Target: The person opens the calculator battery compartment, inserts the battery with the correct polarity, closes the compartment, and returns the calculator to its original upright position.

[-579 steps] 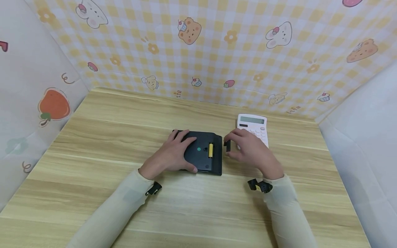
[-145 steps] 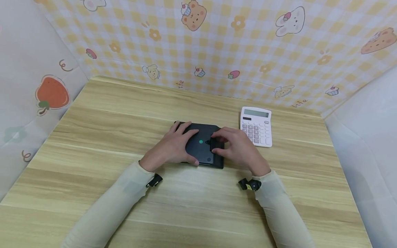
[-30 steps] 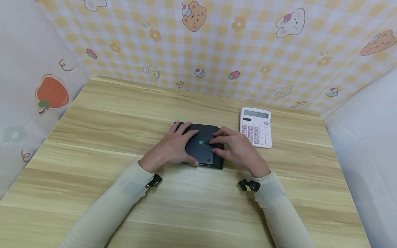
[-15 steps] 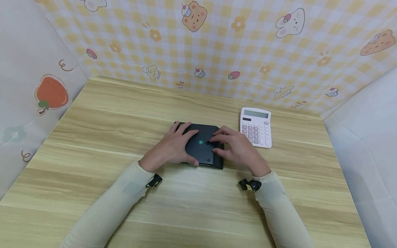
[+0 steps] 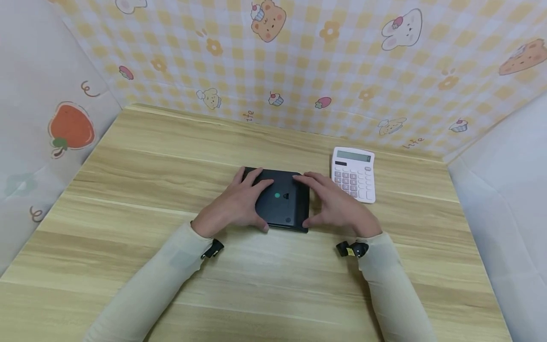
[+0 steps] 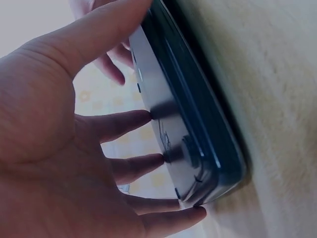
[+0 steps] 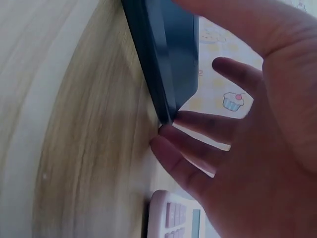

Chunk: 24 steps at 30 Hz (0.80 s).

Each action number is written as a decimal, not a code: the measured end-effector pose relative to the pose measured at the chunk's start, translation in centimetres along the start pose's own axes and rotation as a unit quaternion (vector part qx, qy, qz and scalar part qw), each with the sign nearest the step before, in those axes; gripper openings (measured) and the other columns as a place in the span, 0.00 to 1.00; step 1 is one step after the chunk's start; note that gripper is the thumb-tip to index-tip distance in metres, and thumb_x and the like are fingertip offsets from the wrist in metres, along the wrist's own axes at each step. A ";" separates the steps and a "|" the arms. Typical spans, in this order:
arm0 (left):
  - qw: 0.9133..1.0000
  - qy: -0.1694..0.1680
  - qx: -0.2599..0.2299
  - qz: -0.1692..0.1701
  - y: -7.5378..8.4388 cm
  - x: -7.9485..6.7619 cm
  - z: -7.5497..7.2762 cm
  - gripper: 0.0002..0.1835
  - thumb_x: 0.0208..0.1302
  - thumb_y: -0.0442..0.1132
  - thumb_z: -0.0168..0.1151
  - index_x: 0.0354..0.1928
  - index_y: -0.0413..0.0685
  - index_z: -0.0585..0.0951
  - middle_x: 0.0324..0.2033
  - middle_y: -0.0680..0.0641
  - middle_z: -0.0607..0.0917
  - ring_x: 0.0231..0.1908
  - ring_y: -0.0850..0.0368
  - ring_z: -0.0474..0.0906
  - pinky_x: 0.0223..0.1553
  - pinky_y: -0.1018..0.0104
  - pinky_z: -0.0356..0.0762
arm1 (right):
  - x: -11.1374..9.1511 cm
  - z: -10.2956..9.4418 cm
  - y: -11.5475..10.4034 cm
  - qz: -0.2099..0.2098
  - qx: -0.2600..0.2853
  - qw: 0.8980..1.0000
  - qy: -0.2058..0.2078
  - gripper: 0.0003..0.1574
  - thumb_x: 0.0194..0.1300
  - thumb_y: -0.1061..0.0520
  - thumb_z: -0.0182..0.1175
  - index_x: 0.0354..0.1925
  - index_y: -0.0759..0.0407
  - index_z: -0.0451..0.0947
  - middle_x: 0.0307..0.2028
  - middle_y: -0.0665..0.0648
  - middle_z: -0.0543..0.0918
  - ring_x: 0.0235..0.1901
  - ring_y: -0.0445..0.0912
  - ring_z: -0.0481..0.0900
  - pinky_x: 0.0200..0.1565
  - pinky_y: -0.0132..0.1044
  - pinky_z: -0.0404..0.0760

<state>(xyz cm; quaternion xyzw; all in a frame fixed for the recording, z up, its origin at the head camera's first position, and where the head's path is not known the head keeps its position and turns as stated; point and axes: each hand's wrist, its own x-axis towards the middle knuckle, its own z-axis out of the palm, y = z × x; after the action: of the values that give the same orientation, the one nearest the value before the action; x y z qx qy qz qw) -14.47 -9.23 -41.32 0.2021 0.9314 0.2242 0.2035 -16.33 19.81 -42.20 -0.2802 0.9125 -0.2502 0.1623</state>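
A black calculator (image 5: 277,209) lies face down on the table, back upward, with a green dot and a battery cover latch (image 5: 286,196) showing. No battery is visible. My left hand (image 5: 235,206) grips its left part, thumb at the near edge and fingers spread over the back to the far edge. In the left wrist view those fingertips press on the calculator's back (image 6: 153,64). My right hand (image 5: 339,206) is at the calculator's right end, thumb by the near corner and fingers by the far one. Its index finger stands off the calculator (image 7: 181,54) in the right wrist view.
A pale pink calculator (image 5: 353,164) lies face up to the right, just behind my right hand. The wooden table (image 5: 273,285) meets a yellow checked cloth backdrop (image 5: 290,71) at the back. White cloth walls stand on both sides.
Earlier, a yellow battery showed in the open compartment and my right hand held its cover. The cover was then pressed in place. Now my right hand has drawn back to the calculator's right edge.
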 end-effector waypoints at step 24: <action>0.999 -0.024 0.023 -0.043 1.0 -0.4 0.0 0.66 0.52 0.46 0.92 0.89 0.56 0.59 0.88 0.38 0.43 0.80 0.15 0.44 0.66 0.29 0.75 | -0.1 1.1 -0.8 -0.014 -0.049 0.999 -0.013 0.89 0.40 0.41 0.92 0.90 0.40 0.49 0.77 0.63 0.64 0.75 0.61 0.61 0.70 0.65 0.73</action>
<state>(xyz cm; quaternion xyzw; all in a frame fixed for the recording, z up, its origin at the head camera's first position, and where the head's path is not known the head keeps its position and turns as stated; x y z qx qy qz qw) -13.80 -8.60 -40.74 0.1721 0.9390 0.1886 0.2303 -15.45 18.89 -42.66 -0.3037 0.9175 -0.2032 0.1570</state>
